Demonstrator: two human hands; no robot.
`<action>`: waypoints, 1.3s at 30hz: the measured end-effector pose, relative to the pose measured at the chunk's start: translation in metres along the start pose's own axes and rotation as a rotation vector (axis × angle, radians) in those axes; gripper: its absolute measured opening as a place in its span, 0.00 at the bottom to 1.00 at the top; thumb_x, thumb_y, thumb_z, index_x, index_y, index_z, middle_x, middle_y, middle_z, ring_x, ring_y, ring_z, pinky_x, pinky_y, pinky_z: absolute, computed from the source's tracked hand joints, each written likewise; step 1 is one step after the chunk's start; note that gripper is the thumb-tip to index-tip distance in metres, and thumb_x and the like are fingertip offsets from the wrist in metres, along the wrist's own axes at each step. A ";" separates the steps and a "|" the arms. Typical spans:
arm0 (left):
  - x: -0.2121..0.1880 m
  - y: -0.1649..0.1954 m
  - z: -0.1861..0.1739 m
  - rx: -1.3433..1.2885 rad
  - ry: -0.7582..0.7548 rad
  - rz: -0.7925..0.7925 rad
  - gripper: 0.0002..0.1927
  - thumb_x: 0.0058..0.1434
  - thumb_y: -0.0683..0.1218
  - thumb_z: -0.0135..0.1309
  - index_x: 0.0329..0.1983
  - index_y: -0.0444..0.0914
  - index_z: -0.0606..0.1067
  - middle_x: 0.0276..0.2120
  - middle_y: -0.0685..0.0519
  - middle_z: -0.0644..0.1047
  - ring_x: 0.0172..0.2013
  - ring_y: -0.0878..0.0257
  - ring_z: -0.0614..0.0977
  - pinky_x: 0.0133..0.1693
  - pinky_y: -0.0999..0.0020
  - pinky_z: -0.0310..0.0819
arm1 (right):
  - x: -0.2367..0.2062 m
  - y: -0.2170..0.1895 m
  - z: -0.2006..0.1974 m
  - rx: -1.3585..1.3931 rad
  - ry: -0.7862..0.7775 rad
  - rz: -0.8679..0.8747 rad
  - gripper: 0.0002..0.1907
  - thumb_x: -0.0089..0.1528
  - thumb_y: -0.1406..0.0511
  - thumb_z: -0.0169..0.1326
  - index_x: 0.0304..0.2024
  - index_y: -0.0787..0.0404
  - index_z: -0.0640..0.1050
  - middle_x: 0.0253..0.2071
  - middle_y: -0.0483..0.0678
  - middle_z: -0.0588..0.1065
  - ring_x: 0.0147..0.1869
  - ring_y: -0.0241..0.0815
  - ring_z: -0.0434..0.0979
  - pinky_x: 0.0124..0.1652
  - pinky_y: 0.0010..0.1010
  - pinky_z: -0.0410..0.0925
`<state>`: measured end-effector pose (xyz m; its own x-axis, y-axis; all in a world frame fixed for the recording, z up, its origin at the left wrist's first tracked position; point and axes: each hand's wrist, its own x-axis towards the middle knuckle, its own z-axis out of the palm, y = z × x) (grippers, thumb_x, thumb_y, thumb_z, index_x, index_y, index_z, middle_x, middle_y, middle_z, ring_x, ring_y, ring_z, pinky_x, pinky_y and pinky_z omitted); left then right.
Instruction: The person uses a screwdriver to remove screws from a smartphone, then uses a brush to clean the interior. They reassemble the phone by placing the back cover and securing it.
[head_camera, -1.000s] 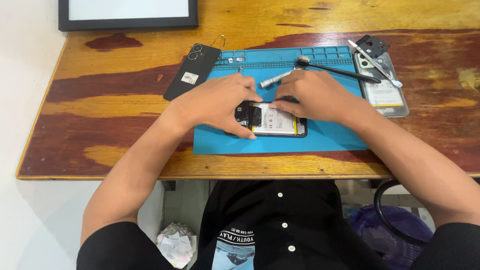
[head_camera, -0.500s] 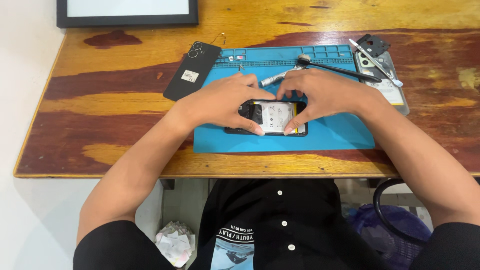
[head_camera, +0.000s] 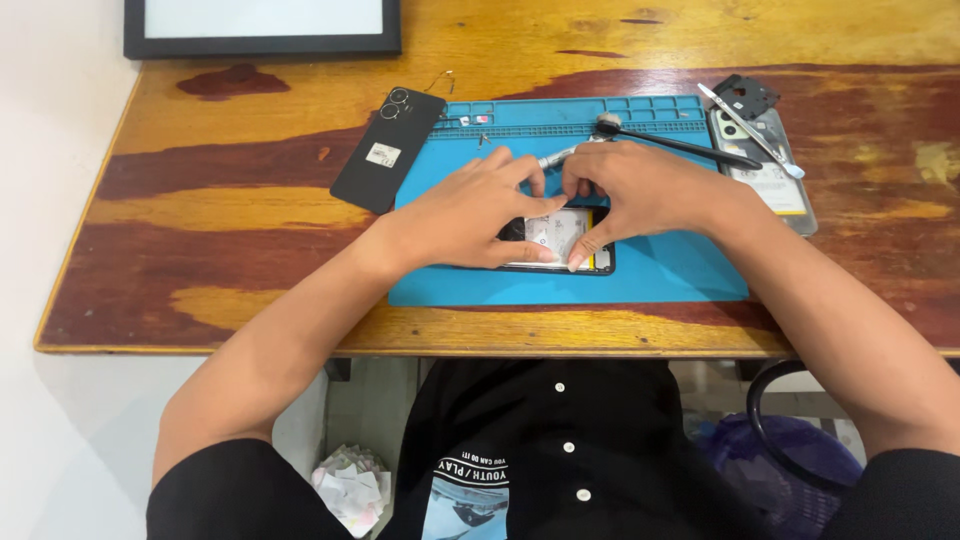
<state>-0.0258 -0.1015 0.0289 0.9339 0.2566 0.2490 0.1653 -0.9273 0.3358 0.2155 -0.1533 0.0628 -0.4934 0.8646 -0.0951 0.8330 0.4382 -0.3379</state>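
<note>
While the opened smartphone (head_camera: 556, 238) lies mid-way on the blue repair mat (head_camera: 680, 270), left hand (head_camera: 470, 212) and right hand (head_camera: 640, 190) pinch its edges; detached back cover (head_camera: 388, 148) lies beyond the mat's left edge, reassembly evidently pending.

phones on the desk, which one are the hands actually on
The opened phone mid-mat, under both hands. The black back cover lies untouched at the mat's left edge; the other opened phone lies untouched at right.
</note>
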 end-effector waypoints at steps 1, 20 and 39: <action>0.000 0.000 0.000 0.002 0.020 0.023 0.29 0.61 0.63 0.61 0.61 0.44 0.78 0.50 0.50 0.72 0.48 0.50 0.69 0.50 0.55 0.68 | -0.001 0.003 -0.001 0.009 0.000 -0.007 0.40 0.36 0.44 0.75 0.37 0.65 0.78 0.37 0.52 0.77 0.43 0.52 0.76 0.41 0.42 0.69; 0.001 0.006 0.003 0.037 -0.053 -0.036 0.27 0.59 0.59 0.62 0.63 0.57 0.76 0.54 0.50 0.69 0.52 0.51 0.66 0.51 0.53 0.64 | 0.005 0.008 -0.005 0.109 -0.114 0.068 0.33 0.36 0.56 0.77 0.37 0.64 0.78 0.38 0.51 0.78 0.43 0.49 0.77 0.42 0.40 0.71; 0.003 0.004 -0.013 0.027 0.115 0.115 0.22 0.51 0.63 0.71 0.30 0.44 0.78 0.42 0.52 0.72 0.45 0.53 0.72 0.44 0.58 0.69 | 0.001 0.011 -0.003 0.140 -0.092 0.050 0.35 0.37 0.53 0.76 0.40 0.63 0.79 0.41 0.49 0.78 0.43 0.48 0.76 0.41 0.39 0.71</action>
<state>-0.0267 -0.1013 0.0431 0.9049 0.1767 0.3872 0.0697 -0.9590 0.2748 0.2250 -0.1470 0.0622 -0.4786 0.8553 -0.1984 0.8171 0.3512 -0.4571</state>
